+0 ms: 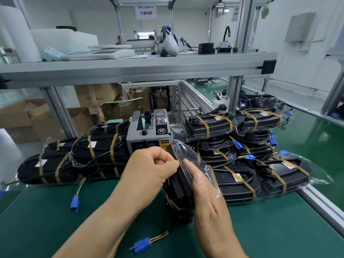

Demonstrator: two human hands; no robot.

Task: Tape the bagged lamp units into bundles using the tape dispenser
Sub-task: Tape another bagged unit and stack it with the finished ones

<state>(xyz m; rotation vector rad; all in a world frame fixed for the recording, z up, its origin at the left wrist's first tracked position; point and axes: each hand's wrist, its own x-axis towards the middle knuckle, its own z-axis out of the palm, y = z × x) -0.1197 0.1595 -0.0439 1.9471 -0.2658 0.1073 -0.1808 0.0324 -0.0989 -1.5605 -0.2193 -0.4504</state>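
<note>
Left hand pinching bagged lamp bundle top, right hand pressing flat; I'm standing it endwise before tape dispenser.

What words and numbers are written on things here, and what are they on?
"灯罩组装": hanging paper sign; its upper line is cut off.
"SEMI": round black button on the tape dispenser.
"CAUTION": yellow sticker on the same dispenser.
"40 CM": cardboard box.
Too small to read: white labels on the bagged lamp units.
</note>
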